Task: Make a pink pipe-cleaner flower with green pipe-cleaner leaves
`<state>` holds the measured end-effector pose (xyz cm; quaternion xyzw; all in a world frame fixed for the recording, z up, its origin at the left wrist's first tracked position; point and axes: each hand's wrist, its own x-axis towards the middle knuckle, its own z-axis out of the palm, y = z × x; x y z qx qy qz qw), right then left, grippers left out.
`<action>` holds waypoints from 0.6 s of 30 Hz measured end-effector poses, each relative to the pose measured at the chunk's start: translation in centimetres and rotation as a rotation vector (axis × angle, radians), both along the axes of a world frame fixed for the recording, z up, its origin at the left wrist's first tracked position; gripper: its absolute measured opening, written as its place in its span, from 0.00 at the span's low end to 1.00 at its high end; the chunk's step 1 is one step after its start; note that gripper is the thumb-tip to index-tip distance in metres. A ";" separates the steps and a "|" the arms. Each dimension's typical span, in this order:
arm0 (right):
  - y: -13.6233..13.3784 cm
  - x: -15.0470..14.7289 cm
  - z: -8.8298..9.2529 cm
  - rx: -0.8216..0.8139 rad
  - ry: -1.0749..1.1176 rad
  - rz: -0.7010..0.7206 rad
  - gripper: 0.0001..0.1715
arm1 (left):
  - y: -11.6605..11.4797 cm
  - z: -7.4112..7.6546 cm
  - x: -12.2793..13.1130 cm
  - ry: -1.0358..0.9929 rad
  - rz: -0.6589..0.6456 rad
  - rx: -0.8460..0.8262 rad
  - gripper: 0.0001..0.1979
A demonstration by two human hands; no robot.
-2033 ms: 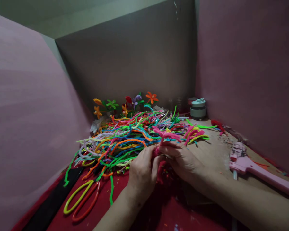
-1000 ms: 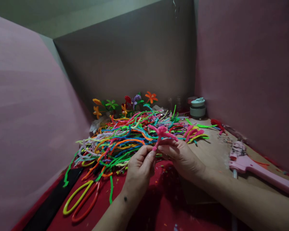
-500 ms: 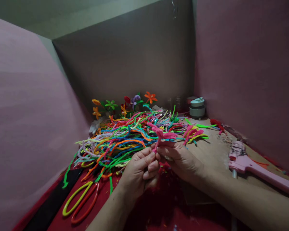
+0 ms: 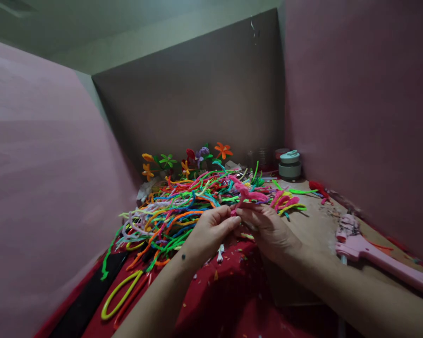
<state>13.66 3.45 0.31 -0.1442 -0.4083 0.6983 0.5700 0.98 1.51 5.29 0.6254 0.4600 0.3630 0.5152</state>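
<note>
A fuzzy pink pipe-cleaner piece [image 4: 246, 192], twisted into a stem with petal-like loops on top, stands up between my hands. My left hand [image 4: 213, 231] pinches the lower end of its stem with thumb and forefinger. From the other side my right hand [image 4: 270, 230] grips the same stem, its fingertips touching those of the left. Behind them spreads a big heap of loose pipe cleaners [image 4: 176, 218] in many colours. More bent pink and yellow pipe cleaners [image 4: 285, 202] lie just beyond the right hand.
Finished pipe-cleaner flowers [image 4: 167, 160] stand at the back. A pink glue gun [image 4: 384, 265] lies at right, near a lidded mint-green jar [image 4: 289, 165]. Yellow-handled and red-handled scissors or pliers [image 4: 121, 295] rest at front left on the red cloth [image 4: 211, 300], which carries scraps.
Both hands have shifted slightly right and up in view with the pink piece. The left fingers have unrolled from a curl into a straighter pinch. The whole view has tilted a little.
</note>
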 end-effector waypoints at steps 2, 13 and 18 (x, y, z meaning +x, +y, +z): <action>0.1 0.0 0.5 0.019 -0.014 -0.033 0.06 | 0.3 0.3 0.1 0.015 0.006 0.069 0.11; 1.9 -1.1 1.7 -0.141 -0.101 -0.095 0.09 | 2.2 -1.8 -1.0 -0.075 0.135 0.219 0.11; 2.4 -0.5 1.4 -0.343 -0.161 -0.055 0.10 | 2.3 -3.1 -0.6 -0.129 0.112 0.132 0.12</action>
